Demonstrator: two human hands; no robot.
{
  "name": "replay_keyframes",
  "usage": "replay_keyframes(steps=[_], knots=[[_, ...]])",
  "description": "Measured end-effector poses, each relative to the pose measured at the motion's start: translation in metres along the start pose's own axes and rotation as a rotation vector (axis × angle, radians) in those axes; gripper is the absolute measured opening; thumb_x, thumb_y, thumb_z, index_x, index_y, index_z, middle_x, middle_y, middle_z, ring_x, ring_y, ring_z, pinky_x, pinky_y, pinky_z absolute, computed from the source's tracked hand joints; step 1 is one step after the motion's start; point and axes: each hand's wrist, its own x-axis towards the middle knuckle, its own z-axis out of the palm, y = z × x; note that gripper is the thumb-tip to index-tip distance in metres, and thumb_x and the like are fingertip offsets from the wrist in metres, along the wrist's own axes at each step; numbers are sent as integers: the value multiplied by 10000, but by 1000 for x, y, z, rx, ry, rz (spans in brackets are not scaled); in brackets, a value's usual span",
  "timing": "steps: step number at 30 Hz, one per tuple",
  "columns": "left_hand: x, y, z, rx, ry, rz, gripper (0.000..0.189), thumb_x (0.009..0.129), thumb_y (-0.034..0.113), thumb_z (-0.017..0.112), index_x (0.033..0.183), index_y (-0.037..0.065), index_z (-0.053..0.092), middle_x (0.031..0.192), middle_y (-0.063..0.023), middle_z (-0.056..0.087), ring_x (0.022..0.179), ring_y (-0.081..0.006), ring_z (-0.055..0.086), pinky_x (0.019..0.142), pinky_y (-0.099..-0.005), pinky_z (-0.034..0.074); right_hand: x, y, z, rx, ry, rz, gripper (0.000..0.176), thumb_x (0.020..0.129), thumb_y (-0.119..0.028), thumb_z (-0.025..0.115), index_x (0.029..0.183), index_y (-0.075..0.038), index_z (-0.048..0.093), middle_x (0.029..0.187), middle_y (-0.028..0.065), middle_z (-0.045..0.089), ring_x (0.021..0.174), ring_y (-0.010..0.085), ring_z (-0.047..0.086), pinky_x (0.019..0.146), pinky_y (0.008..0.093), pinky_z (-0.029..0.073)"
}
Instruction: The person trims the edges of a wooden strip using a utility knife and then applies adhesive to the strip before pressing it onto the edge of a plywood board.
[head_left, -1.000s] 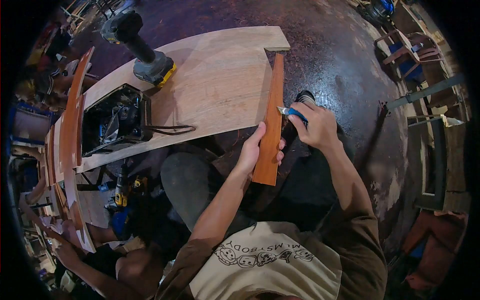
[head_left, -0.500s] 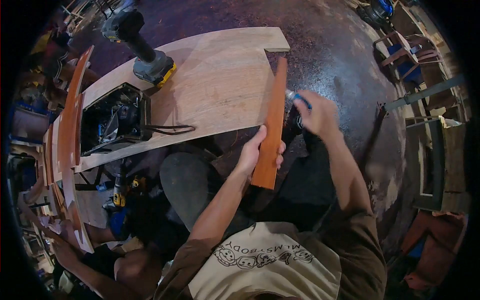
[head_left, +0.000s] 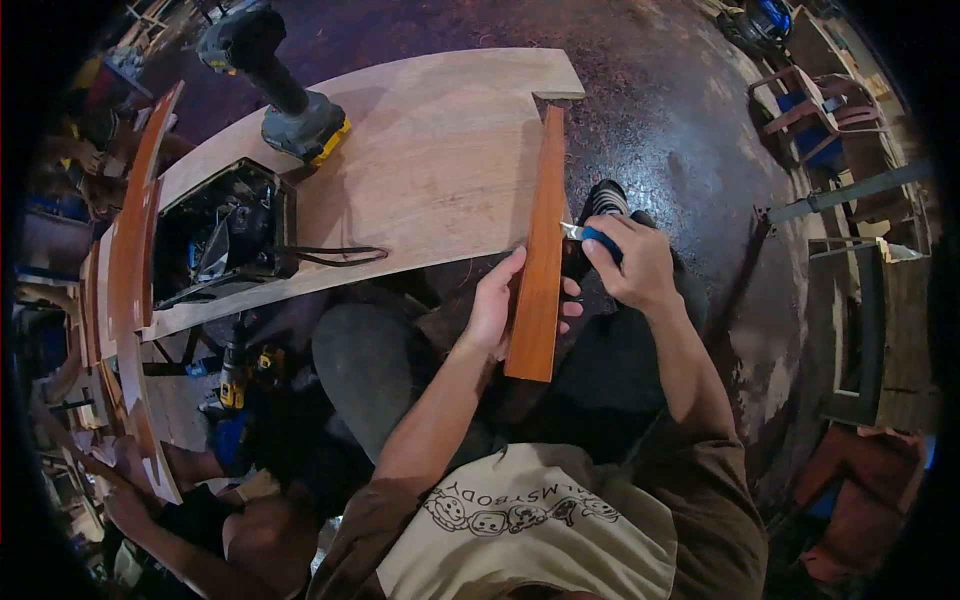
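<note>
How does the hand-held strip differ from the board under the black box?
The strip is reddish-brown; the board is pale. The strip is narrow; the board is broad. The left hand grips the strip, while the board carries a power drill. Both look wooden.

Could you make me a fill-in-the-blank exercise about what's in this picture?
The left hand holds the wooden strip, while the bladed tool is in the ____ hand.
The tool's handle is ____.
The drill on the plywood board has a ____ stripe at its base.
The open box near the drill is ____.
Missing words: right; blue; yellow; black.
</note>
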Motion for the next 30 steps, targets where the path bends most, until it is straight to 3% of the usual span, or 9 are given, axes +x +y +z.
replay_keyframes(steps=[8, 19, 29, 30], knots=[[9, -5, -12, 146, -50, 14, 542, 1013, 591, 349, 1221, 127, 536, 821, -51, 598, 647, -155, 607, 608, -316, 523, 1, -3, 0, -25, -9, -21, 196, 867, -202, 659, 1008, -69, 685, 871, 122, 688, 741, 338, 673, 639, 400, 517], [11, -5, -13, 131, -47, -9, 500, 1019, 579, 343, 1206, 141, 495, 826, -68, 577, 629, -184, 590, 596, -346, 518, 1, 0, -1, -94, 15, -34, 166, 870, -260, 663, 985, -141, 675, 824, 77, 675, 703, 319, 661, 591, 410, 516], [11, -4, -13, 112, -70, -10, 508, 1021, 577, 342, 1209, 127, 485, 808, -69, 563, 624, -180, 577, 595, -336, 512, 7, 13, 5, -97, 27, -31, 223, 877, -275, 665, 1015, -101, 676, 841, 103, 680, 733, 327, 666, 614, 421, 516], [10, -5, -13, 111, -71, -9, 508, 1021, 577, 342, 1209, 127, 485, 808, -69, 563, 624, -180, 577, 595, -336, 512, 5, 19, 12, -10, 105, 12, 225, 889, -273, 659, 1005, -80, 668, 817, 110, 667, 716, 304, 659, 622, 401, 509]])
